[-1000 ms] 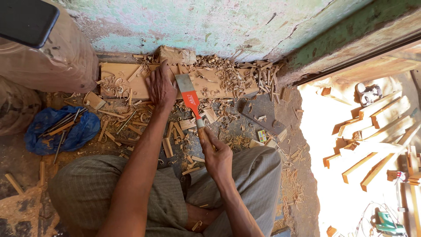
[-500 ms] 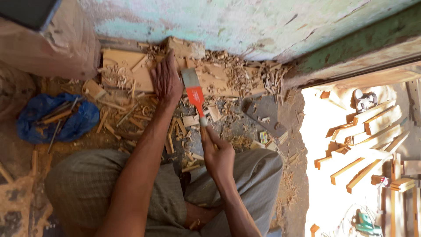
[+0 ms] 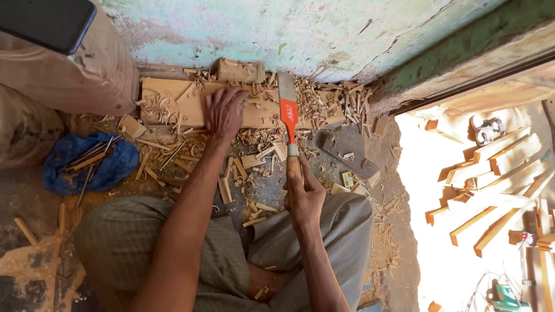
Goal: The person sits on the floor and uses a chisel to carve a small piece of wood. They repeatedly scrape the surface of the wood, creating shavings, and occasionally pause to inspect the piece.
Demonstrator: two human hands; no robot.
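The wooden board (image 3: 173, 101) lies flat on the ground along the foot of the wall (image 3: 300, 29), pale tan, long and rough-edged, with curls of shavings (image 3: 324, 98) heaped on it and spilling off its right end. A small chunk of wood (image 3: 240, 70) sits at its far edge, against the wall.

My left hand (image 3: 224, 111) is spread flat on the board, palm down, fingers open and pressing near its middle. My right hand (image 3: 303, 193) is closed tight around the wooden handle of the chisel (image 3: 288, 112). The chisel has an orange section above the handle and a broad grey blade; the blade points away from me and its end reaches the board's surface just right of my left hand, though I cannot tell for sure whether the edge is biting into the wood or only resting on it.

Offcuts and chips (image 3: 254, 162) litter the floor between the board and my knees. To my left a blue bag (image 3: 69, 170) holds some thin metal tools, and behind it stands a brown sack (image 3: 87, 69). Out in the bright sun on my right, several cut lengths of timber (image 3: 497, 173) lie in a loose stack.
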